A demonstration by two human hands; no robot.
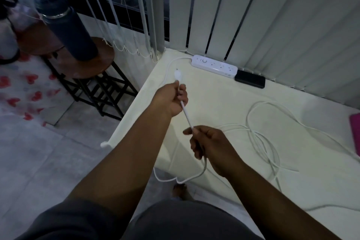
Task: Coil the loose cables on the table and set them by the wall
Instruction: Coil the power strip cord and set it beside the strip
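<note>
A long white cable (259, 140) lies in loose loops across the cream table (214, 99). My left hand (171, 99) is shut on the cable near its end, and the white plug (177, 75) sticks up above my fingers. My right hand (208, 144) grips the same cable a short way down, so a straight stretch runs between the two hands. Below my right hand the cable sags off the table's front edge in a small loop.
A white power strip (214, 66) and a black power bank (250, 81) lie against the vertical blinds at the table's far edge. A pink item (355, 132) shows at the right edge. A round wooden stool with a dark bottle (68, 25) stands left of the table.
</note>
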